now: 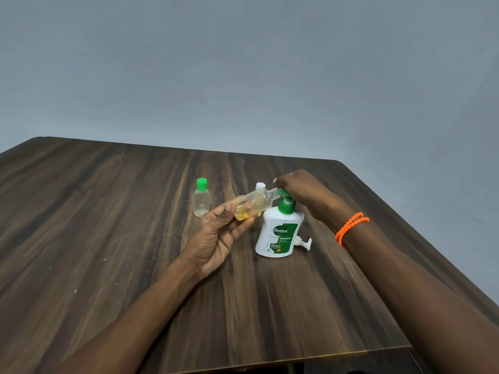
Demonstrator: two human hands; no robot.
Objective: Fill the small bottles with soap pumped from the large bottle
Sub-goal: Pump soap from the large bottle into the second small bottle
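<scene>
Green pump head mostly hidden under my R hand, grip pressing it; L hand grips small bottle tilted, neck at nozzle.

Large bottle: I see it upright on the worktop, right of centre.
Capped small bottle: upright, well left of it.
Open small bottle: tilted above the worktop between them, mouth at the pump head.
Loose pump: just right of large bottle's base.
</scene>
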